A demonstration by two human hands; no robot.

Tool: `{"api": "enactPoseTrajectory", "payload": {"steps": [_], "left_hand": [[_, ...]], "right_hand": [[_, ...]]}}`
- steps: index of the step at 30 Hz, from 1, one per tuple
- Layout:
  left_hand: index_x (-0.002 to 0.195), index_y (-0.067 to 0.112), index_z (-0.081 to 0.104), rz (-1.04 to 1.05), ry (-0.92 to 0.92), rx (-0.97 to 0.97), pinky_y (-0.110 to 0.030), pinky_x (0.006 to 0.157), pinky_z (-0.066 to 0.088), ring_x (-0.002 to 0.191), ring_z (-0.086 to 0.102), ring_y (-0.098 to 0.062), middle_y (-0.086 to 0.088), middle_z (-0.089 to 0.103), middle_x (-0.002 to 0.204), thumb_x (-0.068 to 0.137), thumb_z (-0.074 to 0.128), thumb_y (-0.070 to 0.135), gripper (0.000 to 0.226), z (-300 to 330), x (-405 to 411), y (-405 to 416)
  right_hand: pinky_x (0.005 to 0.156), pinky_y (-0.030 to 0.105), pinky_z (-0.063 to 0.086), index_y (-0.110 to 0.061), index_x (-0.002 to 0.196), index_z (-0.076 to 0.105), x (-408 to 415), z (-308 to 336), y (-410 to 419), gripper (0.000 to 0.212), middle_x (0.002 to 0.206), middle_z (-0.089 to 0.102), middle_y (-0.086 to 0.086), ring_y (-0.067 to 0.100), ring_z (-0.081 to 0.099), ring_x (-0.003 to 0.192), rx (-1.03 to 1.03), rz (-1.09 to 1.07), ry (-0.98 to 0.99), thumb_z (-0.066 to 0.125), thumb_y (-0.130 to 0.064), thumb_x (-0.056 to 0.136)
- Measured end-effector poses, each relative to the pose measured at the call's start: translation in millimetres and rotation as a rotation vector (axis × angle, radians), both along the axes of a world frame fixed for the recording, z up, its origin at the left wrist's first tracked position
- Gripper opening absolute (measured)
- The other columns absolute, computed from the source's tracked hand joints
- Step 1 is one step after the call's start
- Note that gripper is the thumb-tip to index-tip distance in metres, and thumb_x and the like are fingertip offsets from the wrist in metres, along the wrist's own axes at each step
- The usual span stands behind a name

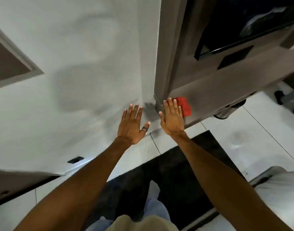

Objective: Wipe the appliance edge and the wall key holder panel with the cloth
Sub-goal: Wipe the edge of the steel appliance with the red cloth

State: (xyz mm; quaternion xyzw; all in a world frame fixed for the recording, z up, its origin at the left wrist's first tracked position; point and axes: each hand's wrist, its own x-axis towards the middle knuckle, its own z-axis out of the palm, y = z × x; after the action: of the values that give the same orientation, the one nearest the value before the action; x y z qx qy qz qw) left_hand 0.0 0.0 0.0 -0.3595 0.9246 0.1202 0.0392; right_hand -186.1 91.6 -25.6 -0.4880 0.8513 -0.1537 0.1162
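The pale wall (pixel 76 55) meets the grey appliance (pixel 209 80) at its low corner. The left hand (pixel 132 125) lies flat, fingers spread, against the wall. The right hand (pixel 172 117) presses the red cloth (pixel 185 105) flat onto the appliance's bottom edge.

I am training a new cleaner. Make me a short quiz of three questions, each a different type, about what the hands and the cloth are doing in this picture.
1. True or false: the left hand holds the red cloth.
2. Multiple choice: the right hand presses the cloth flat against
A. the white wall
B. the lower front of the appliance, near its corner edge
C. the dark floor mat
3. Fill in: the left hand, fingers spread, is in front of the ____.

Key: 1 false; 2 B; 3 wall.
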Motion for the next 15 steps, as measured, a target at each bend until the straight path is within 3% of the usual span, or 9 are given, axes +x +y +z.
{"api": "enactPoseTrajectory", "payload": {"steps": [6, 9, 11, 13, 15], "left_hand": [[0.163, 0.017, -0.005, -0.004, -0.09, 0.034, -0.041, 0.129, -0.006, 0.156, -0.019, -0.024, -0.005, -0.01, 0.171, 0.095, 0.009, 0.069, 0.086, -25.5, -29.6, -3.7], [0.162, 0.016, -0.005, -0.053, -0.13, 0.017, -0.041, 0.129, -0.007, 0.156, -0.019, -0.025, -0.006, -0.01, 0.171, 0.101, 0.016, 0.064, 0.08, -30.0, -19.7, -9.5], [0.162, 0.016, -0.005, -0.077, -0.168, 0.007, -0.042, 0.129, -0.006, 0.156, -0.018, -0.026, -0.007, -0.01, 0.171, 0.103, 0.019, 0.062, 0.079, -31.5, -9.6, -11.8], [0.162, 0.016, -0.006, -0.092, -0.19, 0.005, -0.042, 0.13, -0.006, 0.156, -0.018, -0.026, -0.007, -0.01, 0.171, 0.103, 0.017, 0.061, 0.078, -30.4, 1.0, -12.7], [0.162, 0.016, -0.007, -0.104, -0.201, -0.01, -0.043, 0.13, -0.006, 0.156, -0.019, -0.026, -0.008, -0.011, 0.171, 0.099, 0.009, 0.063, 0.08, -26.6, 16.3, -11.9]], "right_hand": [[0.133, 0.051, 0.0, -0.017, 0.164, 0.007, -66.9, -40.0, -15.1, 0.066, 0.173, 0.002, 0.009, 0.027, -0.006, 0.161, 0.165, 0.072, -0.028, 0.025, -0.05, 0.109], [0.132, 0.054, -0.003, -0.017, 0.164, 0.0, -82.5, -55.5, -18.4, 0.084, 0.173, -0.003, 0.009, 0.03, -0.007, 0.161, 0.23, 0.103, 0.042, 0.03, -0.066, 0.103], [0.13, 0.053, -0.005, -0.017, 0.164, 0.003, -78.5, -60.8, -20.6, 0.098, 0.173, 0.0, 0.01, 0.033, -0.003, 0.161, 0.229, 0.074, 0.068, 0.045, -0.073, 0.095], [0.13, 0.053, -0.003, -0.016, 0.164, 0.007, -66.5, -61.5, -20.5, 0.102, 0.173, 0.005, 0.01, 0.034, 0.0, 0.161, 0.195, -0.008, 0.039, 0.061, -0.064, 0.092], [0.132, 0.056, 0.002, -0.015, 0.164, 0.009, -47.9, -60.0, -15.7, 0.095, 0.173, 0.007, 0.01, 0.035, 0.002, 0.161, 0.154, -0.094, 0.02, 0.068, -0.04, 0.094]]}}
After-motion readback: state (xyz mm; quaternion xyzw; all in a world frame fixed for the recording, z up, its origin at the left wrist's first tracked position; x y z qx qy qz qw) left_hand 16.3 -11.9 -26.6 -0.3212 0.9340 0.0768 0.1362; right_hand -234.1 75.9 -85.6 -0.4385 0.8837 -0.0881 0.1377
